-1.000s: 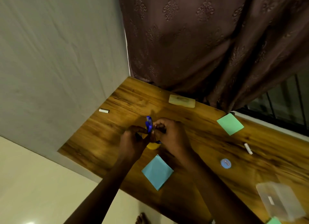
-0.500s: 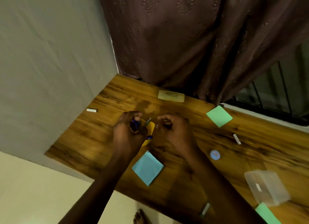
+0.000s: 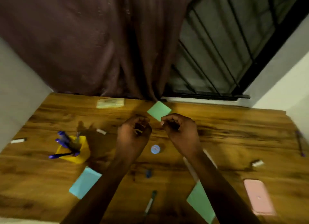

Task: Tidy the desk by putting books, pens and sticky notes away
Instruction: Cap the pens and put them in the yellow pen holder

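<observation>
Head view: wooden desk (image 3: 234,140) against brown curtain (image 3: 83,48), barred window (image 3: 217,48).

Home study: curtained window (image 3: 217,45), desk (image 3: 217,140)

You get 1 view: from your head, close above the desk (image 3: 234,140), facing forward and down toward the curtain (image 3: 83,48).

readable text: none, honestly | small round blue lid (image 3: 155,149): pinkish mark on top (could be a label, way too blurry to make out) | pale flat box (image 3: 110,103): faint smudge on its top, not legible either
</observation>
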A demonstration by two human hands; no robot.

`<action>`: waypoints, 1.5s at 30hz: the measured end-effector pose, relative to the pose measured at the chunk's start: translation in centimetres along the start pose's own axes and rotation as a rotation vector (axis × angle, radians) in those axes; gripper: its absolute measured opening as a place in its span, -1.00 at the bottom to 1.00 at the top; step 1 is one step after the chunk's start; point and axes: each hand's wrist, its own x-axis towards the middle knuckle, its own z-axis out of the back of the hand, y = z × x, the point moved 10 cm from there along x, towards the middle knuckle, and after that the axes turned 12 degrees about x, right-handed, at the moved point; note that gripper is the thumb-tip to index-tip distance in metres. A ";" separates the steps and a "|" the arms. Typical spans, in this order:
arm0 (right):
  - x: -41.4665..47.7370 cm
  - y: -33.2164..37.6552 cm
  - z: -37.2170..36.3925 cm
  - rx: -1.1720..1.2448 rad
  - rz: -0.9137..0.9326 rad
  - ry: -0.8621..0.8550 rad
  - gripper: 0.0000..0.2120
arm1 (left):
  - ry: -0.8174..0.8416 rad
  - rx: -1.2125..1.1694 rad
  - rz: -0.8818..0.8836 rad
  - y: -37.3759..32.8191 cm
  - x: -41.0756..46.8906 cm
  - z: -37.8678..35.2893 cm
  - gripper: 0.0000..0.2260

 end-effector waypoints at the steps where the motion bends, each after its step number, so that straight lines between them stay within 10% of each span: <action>1: -0.1 -0.5 2.3 -0.006 -0.006 -0.019 -0.90 | 0.017 0.002 -0.017 -1.4 0.1 -2.0 -0.82; 25: -7.2 -17.3 48.2 -0.358 -0.254 -0.603 -0.81 | 0.459 -0.040 -0.193 -22.3 -5.0 -41.2 -0.92; 45: -6.0 -25.1 52.6 -0.549 -0.394 -0.575 -0.74 | 0.484 0.008 -0.075 -20.3 -4.6 -42.5 -0.92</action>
